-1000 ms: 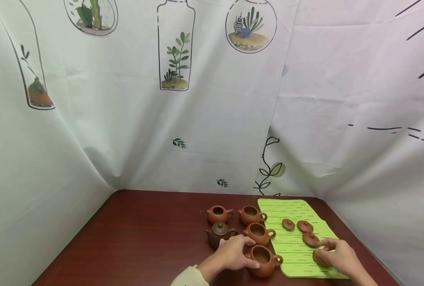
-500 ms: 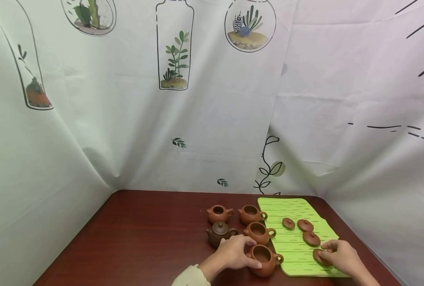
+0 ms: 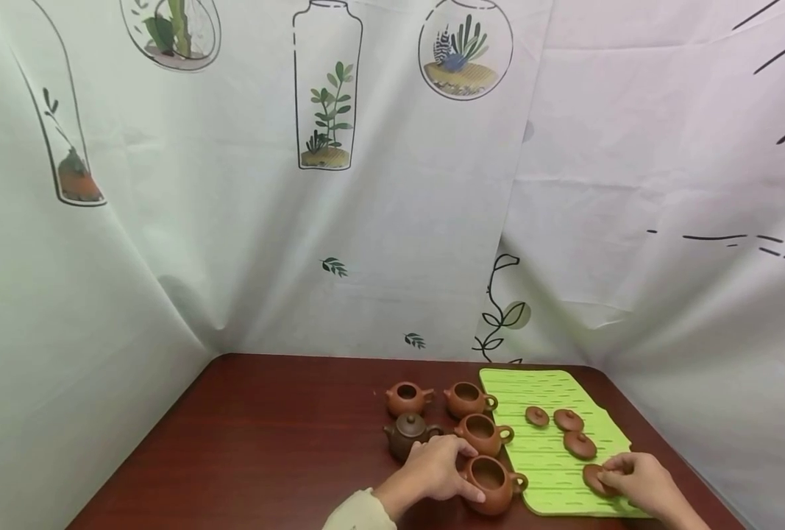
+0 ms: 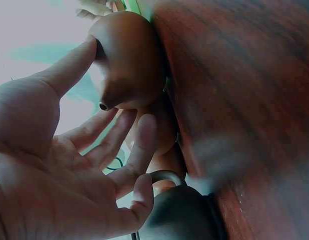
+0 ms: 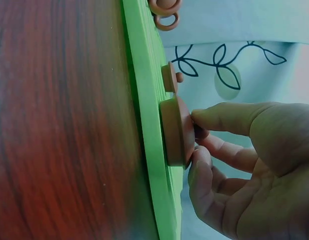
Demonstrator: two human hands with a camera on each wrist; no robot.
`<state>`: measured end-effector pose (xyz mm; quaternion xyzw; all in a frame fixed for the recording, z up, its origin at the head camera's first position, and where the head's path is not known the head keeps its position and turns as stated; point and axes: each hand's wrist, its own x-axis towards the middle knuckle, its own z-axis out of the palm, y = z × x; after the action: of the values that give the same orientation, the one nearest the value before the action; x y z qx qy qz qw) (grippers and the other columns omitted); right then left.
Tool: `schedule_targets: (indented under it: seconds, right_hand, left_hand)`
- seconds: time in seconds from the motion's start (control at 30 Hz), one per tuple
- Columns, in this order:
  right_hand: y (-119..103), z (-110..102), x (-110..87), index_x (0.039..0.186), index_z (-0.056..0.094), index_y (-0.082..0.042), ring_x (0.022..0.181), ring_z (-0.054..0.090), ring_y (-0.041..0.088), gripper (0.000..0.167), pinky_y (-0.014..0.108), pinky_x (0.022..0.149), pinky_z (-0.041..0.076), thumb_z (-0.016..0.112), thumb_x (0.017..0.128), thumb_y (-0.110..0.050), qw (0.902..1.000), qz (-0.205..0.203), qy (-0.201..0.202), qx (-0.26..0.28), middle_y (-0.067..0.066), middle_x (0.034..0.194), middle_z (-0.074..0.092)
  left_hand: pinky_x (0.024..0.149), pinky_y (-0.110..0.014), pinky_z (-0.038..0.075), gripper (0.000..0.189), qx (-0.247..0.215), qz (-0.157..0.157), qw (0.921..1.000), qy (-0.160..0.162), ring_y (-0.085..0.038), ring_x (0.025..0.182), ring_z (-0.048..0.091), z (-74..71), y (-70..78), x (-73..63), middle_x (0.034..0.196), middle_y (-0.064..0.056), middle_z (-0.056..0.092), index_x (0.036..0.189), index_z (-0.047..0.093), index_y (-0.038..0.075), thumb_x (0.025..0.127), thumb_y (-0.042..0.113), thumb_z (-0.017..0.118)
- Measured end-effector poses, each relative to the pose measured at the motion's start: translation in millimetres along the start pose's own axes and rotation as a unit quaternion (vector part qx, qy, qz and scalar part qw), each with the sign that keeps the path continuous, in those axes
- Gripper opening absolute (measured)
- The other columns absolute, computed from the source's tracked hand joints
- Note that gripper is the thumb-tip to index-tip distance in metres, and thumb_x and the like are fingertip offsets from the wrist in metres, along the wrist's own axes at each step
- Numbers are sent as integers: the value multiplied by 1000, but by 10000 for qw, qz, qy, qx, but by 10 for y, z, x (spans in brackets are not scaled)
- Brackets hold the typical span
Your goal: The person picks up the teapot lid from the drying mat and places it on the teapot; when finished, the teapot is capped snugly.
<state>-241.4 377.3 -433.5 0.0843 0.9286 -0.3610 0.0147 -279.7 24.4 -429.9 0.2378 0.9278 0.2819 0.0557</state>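
At the table's front, my left hand (image 3: 435, 471) holds a lidless reddish-brown clay teapot (image 3: 499, 502) by its body, thumb on the near side and fingers on the far side. In the left wrist view the teapot's spout (image 4: 110, 97) points toward the palm. My right hand (image 3: 647, 486) pinches the knob of a round clay lid (image 3: 594, 480) that lies on the green mat (image 3: 534, 493). Thumb and fingertips meet around that knob in the right wrist view, where the lid (image 5: 177, 132) sits flat, knob outward. A dark brown teapot (image 3: 404, 438) with its lid on stands beside my left hand.
Behind the held teapot stand more lidless teapots: one directly behind (image 3: 490, 444), one at the back right (image 3: 466, 405) and one at the back left (image 3: 407, 403). Other lids lie on the mat: a small lid (image 3: 536, 417), another lid (image 3: 568, 420) and a larger lid (image 3: 580, 444).
My right hand's fingers have closed in on the lid's knob, and the hand has shifted slightly away from the neighbouring lid. My left hand stays on the teapot.
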Motion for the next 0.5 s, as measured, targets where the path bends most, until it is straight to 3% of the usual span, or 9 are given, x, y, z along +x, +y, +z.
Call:
schedule_targets:
  seconds: [0.2,0.5]
  right_hand:
    - [7,8,5,93,72,1,75,59,18,17,36,64,48,76,85,-14,9999,-155,57,-50,2,83,66]
    - [4,9,21,93,73,-2,77,56,19,19,35,64,45,77,85,-18,9997,-179,182,-50,2,87,66]
  left_hand:
    - [77,-40,50,48,0,-97,10000,-1,-16,104,61,-21,-7,-1,107,19,65,105,72,39,63,52,90]
    - [72,-40,49,45,-25,-212,9998,-37,-16,101,61,-23,18,-7,104,19,64,102,72,40,63,51,90]
